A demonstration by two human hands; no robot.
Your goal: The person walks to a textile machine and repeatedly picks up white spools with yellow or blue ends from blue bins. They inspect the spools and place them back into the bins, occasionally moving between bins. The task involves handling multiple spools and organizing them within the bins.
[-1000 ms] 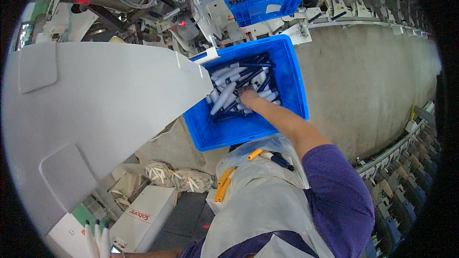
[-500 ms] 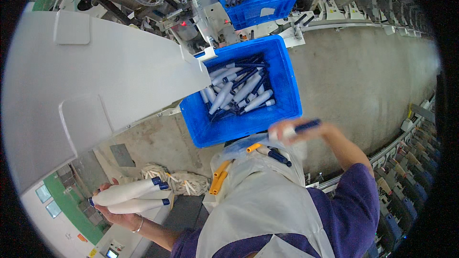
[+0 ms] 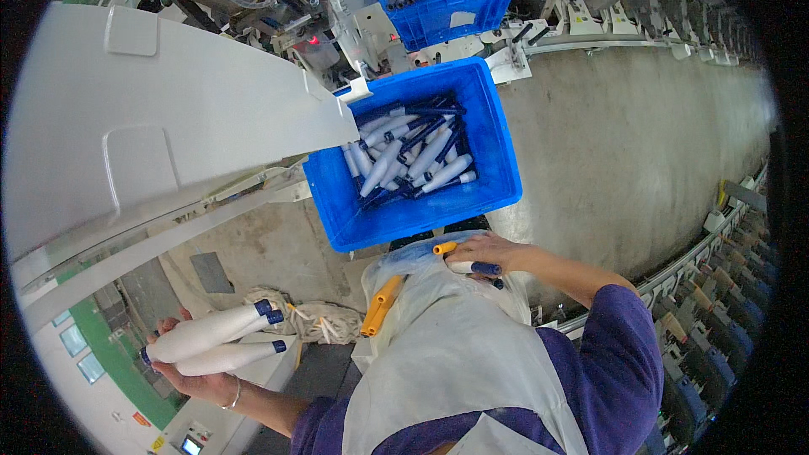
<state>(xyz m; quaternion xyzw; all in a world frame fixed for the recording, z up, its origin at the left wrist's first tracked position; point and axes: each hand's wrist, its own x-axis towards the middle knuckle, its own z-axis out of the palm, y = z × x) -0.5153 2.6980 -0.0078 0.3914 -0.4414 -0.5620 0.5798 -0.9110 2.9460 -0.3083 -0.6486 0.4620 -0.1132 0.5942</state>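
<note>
My left hand (image 3: 181, 362) is closed around several yarn bobbins (image 3: 211, 333), white with dark blue tube ends, held out at the lower left. At the front of my white apron (image 3: 438, 354), my right hand (image 3: 482, 249) closes over a white bobbin with a dark blue end (image 3: 486, 268); its fingertips are partly hidden in the apron's clear pouch (image 3: 404, 263). An orange tube (image 3: 444, 248) pokes out beside those fingers. More orange tubes (image 3: 382, 307) stick up at the pouch's left side.
A blue crate (image 3: 497, 152) of similar bobbins stands ahead of me, with a second blue crate (image 3: 459, 25) behind it. A large white machine cover (image 3: 194, 118) juts in from the left. White yarn (image 3: 316, 320) lies heaped at lower left. Machine rows (image 3: 699, 329) curve along the right.
My right hand has moved down and left with its bobbin, from above the apron to the pouch. My left hand still holds its bobbins, slightly farther left in view.
</note>
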